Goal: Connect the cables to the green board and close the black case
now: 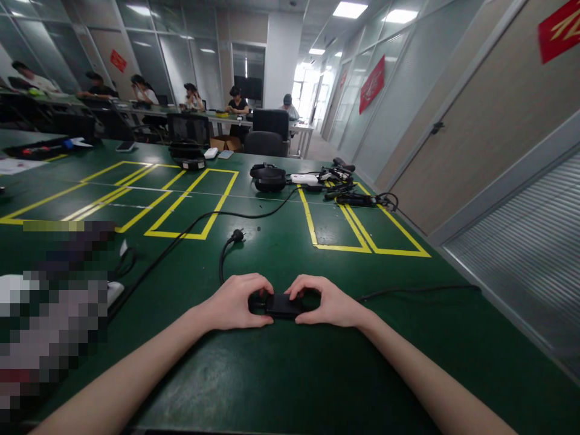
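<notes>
A black power adapter (284, 306), a flat oblong block, lies near the front middle of the green table (254, 374). My left hand (235, 302) grips its left end between thumb and fingers. On its right end my right hand (330, 302) has a similar thumb-and-finger hold. From behind my left hand a black cord rises to a mains plug (237, 235), its pins pointing right. Another thin black cable (421, 289) runs from beside my right hand toward the table's right edge. The adapter's cord ends are partly hidden by my hands.
Yellow tape rectangles (206, 235) mark the table. Farther back are a black headset (268, 178) and a tangled heap of cables (344, 187). A long black cable (217, 213) crosses the left half. A pixelated area covers the left edge. Several people sit at a far table.
</notes>
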